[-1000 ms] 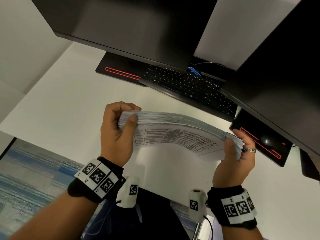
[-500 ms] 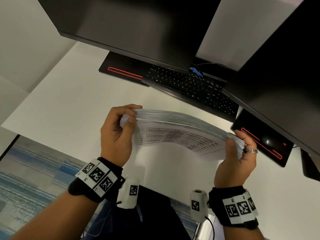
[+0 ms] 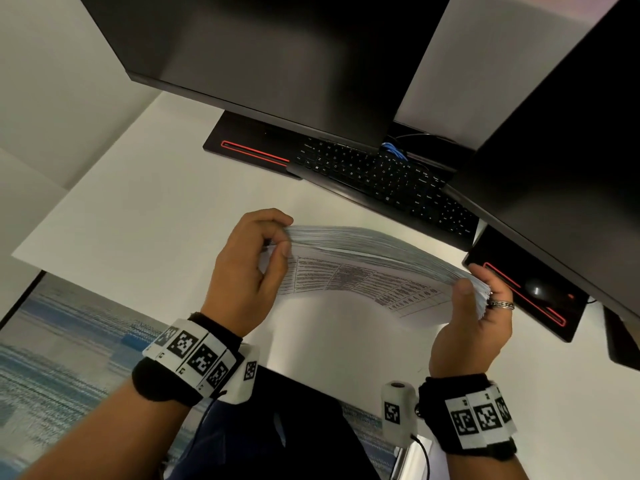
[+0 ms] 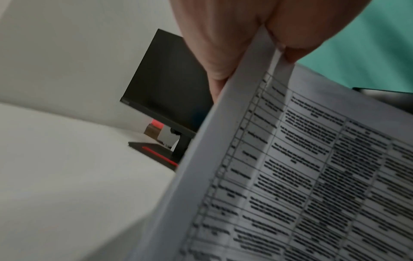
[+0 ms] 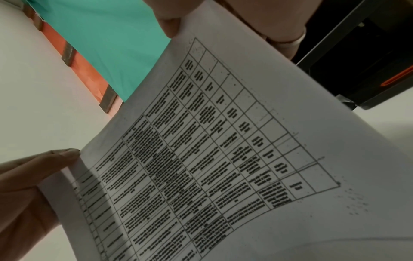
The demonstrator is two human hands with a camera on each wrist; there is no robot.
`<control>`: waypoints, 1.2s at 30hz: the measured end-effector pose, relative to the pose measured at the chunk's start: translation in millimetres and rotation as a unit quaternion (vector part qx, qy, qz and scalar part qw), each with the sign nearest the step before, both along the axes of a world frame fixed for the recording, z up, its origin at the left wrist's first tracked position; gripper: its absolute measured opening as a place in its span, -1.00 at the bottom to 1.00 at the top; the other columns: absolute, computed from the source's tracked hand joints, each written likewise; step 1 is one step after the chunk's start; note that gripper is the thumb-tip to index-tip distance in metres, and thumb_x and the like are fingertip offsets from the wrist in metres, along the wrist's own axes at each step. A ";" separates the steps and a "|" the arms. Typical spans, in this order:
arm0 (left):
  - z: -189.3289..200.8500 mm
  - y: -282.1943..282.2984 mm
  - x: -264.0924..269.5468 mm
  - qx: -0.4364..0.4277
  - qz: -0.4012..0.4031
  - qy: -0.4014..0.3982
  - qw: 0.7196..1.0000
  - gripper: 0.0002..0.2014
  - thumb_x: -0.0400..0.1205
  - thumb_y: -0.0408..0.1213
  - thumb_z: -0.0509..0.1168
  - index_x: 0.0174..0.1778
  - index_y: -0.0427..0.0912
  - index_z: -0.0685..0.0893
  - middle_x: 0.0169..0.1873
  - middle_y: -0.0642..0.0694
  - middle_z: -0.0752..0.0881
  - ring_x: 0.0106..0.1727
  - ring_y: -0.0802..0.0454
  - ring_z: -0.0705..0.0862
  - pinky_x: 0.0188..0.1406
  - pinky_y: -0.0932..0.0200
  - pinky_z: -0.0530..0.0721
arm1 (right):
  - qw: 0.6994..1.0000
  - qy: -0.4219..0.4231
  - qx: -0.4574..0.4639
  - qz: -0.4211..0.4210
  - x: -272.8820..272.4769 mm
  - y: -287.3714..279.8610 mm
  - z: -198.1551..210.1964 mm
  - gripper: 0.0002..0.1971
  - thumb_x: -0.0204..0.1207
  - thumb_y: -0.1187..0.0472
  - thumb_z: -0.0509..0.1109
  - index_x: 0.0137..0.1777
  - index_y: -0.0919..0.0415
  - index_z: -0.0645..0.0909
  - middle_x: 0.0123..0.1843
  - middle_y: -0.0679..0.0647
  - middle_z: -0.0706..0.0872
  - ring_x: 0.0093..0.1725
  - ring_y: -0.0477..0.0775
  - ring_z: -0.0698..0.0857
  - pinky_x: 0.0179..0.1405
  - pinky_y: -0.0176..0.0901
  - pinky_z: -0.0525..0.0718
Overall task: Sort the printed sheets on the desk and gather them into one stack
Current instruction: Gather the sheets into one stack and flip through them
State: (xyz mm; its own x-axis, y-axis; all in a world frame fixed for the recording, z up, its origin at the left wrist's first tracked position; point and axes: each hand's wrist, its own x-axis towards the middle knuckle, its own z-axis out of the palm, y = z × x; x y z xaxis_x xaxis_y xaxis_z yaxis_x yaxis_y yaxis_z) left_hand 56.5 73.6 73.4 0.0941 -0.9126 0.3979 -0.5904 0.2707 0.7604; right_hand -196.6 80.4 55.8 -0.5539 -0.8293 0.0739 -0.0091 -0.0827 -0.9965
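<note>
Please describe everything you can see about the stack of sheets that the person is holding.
The stack is a thick bundle of white paper sheets. The sheet facing the person carries a printed black table with many rows of text, too blurred to read. The stack is lifted above the white desk, in front of the keyboard, and bows upward in the middle. The left hand grips its left end, thumb on the printed face; the right hand grips the right end. The edges look fanned, not squared.

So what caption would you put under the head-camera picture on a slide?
Both hands, left hand and right hand, hold a thick stack of printed sheets above the white desk.
</note>
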 end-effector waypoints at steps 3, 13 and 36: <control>-1.6 0.3 -4.2 -0.003 0.022 0.039 0.999 -0.93 0.60 -0.39 0.15 -0.11 -0.14 0.49 0.12 -0.04 0.62 0.12 0.27 0.57 0.07 0.43 0.45 | 1.000 0.006 -0.004 -0.002 1.3 -0.4 1.4 -0.75 0.62 0.36 0.31 0.12 -0.03 0.59 0.04 -0.13 0.64 -0.06 -0.39 0.69 -0.08 -0.48 0.66; 5.3 -4.4 -14.1 0.015 0.048 0.285 0.957 -0.72 0.61 -0.56 0.14 0.03 -0.06 0.50 -0.05 -0.33 0.73 0.03 -0.18 0.72 0.05 0.05 0.67 | 1.000 0.013 0.008 0.001 -1.8 -2.4 0.5 -0.69 0.67 0.48 0.23 0.13 0.03 0.57 -0.08 -0.41 0.72 -0.06 -0.43 0.68 -0.11 -0.54 0.61; -5.4 -4.2 -4.3 0.098 0.054 0.327 0.939 -0.70 0.59 -0.20 0.09 -0.12 -0.06 0.76 -0.11 -0.11 0.77 0.00 -0.13 0.68 0.10 -0.31 0.56 | 0.998 -0.024 0.035 -0.035 -5.2 -4.9 4.3 -0.79 0.71 0.37 0.16 0.07 0.25 0.65 -0.25 -0.39 0.72 -0.21 -0.36 0.66 -0.28 -0.43 0.61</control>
